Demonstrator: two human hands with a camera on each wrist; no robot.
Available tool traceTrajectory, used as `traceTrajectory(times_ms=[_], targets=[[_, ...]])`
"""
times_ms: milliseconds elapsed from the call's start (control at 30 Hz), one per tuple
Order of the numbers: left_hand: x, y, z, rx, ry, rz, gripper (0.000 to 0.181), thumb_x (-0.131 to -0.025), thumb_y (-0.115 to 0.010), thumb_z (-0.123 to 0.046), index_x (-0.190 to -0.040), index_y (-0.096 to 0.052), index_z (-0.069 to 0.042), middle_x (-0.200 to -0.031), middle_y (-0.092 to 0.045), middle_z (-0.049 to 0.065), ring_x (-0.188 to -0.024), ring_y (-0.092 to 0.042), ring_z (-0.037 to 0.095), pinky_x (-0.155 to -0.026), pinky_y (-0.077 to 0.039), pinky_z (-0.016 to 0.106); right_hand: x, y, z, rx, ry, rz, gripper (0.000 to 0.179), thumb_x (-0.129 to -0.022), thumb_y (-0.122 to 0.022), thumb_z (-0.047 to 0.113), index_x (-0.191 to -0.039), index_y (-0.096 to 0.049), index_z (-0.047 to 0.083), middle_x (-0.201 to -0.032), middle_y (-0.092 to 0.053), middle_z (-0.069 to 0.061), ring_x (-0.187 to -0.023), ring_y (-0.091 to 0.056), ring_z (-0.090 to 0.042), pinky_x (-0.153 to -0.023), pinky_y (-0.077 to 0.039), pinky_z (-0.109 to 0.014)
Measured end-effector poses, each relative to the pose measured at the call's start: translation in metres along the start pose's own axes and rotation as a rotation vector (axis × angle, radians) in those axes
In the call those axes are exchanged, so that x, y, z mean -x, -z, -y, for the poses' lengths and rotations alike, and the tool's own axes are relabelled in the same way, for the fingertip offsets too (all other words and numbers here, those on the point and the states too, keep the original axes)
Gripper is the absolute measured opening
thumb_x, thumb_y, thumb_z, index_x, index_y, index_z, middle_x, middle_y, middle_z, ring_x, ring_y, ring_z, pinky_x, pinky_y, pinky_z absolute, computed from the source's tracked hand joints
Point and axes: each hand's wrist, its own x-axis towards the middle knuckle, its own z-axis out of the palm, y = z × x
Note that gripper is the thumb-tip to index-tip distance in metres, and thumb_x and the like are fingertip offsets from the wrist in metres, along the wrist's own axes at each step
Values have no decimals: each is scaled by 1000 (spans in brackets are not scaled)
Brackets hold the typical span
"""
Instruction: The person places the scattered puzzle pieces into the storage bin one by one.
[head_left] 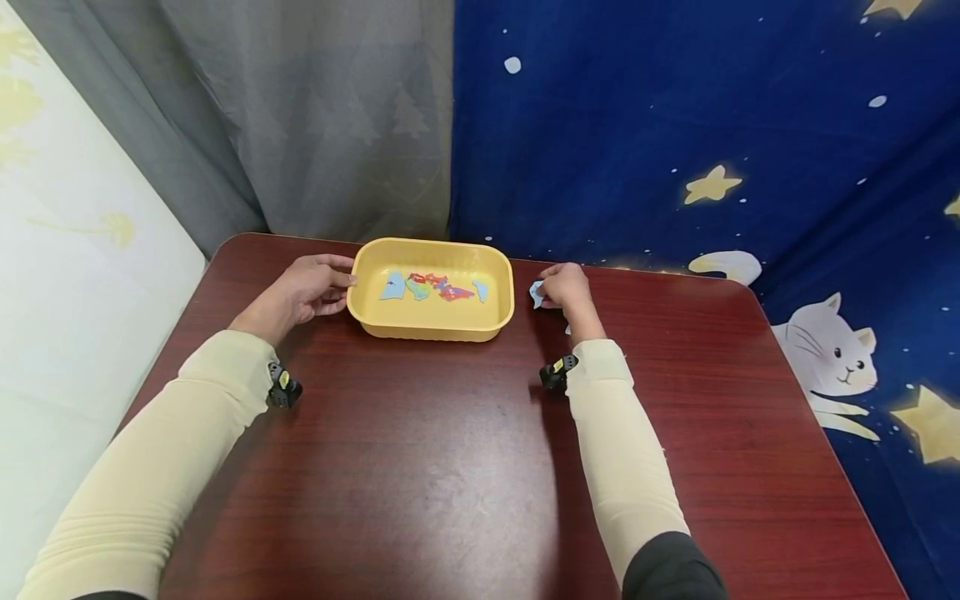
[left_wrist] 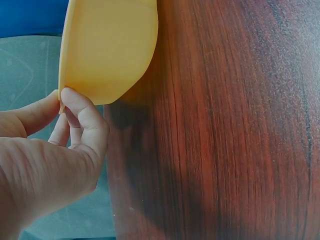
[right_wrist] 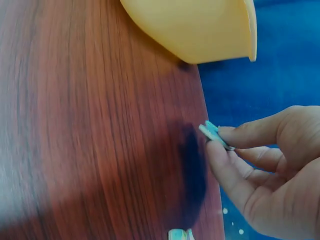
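A yellow plastic basin (head_left: 431, 329) stands near the back edge of the table, with several flat, irregular coloured pieces inside, among them a light blue piece (head_left: 392, 286) and a red piece (head_left: 454, 293). My left hand (head_left: 309, 287) pinches the basin's left rim between thumb and fingers, plain in the left wrist view. Right of the basin, my right hand (head_left: 566, 288) holds a light blue flat piece (right_wrist: 215, 134) between thumb and fingertips, a little above the table. Another small pale piece (right_wrist: 178, 234) lies on the table, partly cut off at the bottom of the right wrist view.
The dark red wooden table (head_left: 420, 450) reaches back to a grey curtain (head_left: 337, 125) and a blue star-patterned curtain (head_left: 600, 133). A white cloth or wall (head_left: 67, 250) is on the left. Both wrists carry small black cameras.
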Motion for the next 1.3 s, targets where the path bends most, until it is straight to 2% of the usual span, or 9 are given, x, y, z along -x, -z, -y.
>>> traceTrajectory(times_ms=[100,233,367,500,600,800,933,1100,1300], targets=[[0,0,0,-2,1,-1,46,-96,-60,-12,-139,-44,-14,-77,-62,-1,-63,-59,10,-65,-56,25,4,5,-2,-58,31,27,40,-87,-58,-6,-126,-63,4,-123,-58,-17,-66,-61,-13,-70,-59,-30],[0,0,1,4,0,0,46,-96,-60,-11,-139,-44,-13,-76,-62,-1,-62,-59,10,-62,-55,24,10,10,-1,-119,74,49,46,-84,-51,-9,-127,-62,2,-115,-58,-16,-68,-60,-13,-74,-59,-33],[0,1,1,15,-4,9,45,-96,-60,-10,-138,-45,-13,-78,-63,-1,-63,-59,10,-63,-56,24,14,12,3,-182,96,37,41,-84,-49,-8,-123,-62,-3,-106,-59,-15,-72,-63,-15,-72,-59,-30],[0,2,2,8,-2,5,44,-96,-60,-10,-138,-45,-13,-79,-63,0,-65,-59,10,-65,-56,25,18,14,8,-213,118,18,32,-88,-53,-5,-118,-63,-6,-106,-61,-17,-76,-65,-17,-67,-59,-27],[0,2,2,3,1,-3,44,-96,-60,-10,-137,-46,-14,-79,-63,0,-65,-59,10,-67,-56,25,21,15,13,-204,144,-3,24,-89,-58,-1,-112,-65,-5,-105,-63,-17,-74,-65,-17,-67,-59,-29],[0,2,1,7,-3,5,45,-96,-60,-10,-139,-45,-13,-79,-63,0,-64,-59,10,-66,-56,25,28,18,24,-158,209,-50,17,-87,-67,6,-101,-69,-3,-95,-65,-13,-67,-64,-17,-75,-59,-40],[0,2,0,-2,-2,2,46,-96,-60,-11,-139,-45,-14,-81,-63,-1,-65,-59,10,-67,-56,25,32,20,32,-122,246,-63,16,-87,-69,9,-99,-70,-1,-90,-66,-11,-64,-63,-15,-72,-59,-36],[0,2,0,-12,0,-3,46,-96,-60,-12,-140,-45,-15,-82,-63,-1,-67,-59,11,-69,-56,25,35,17,41,-109,274,-33,14,-88,-66,5,-100,-70,0,-96,-67,-13,-72,-67,-18,-76,-59,-36],[-1,1,0,-21,4,-4,46,-96,-61,-14,-139,-46,-15,-85,-62,0,-68,-59,12,-71,-57,26,37,7,49,-108,288,28,21,-89,-59,-3,-107,-69,-2,-107,-67,-16,-83,-67,-19,-82,-57,-38]])
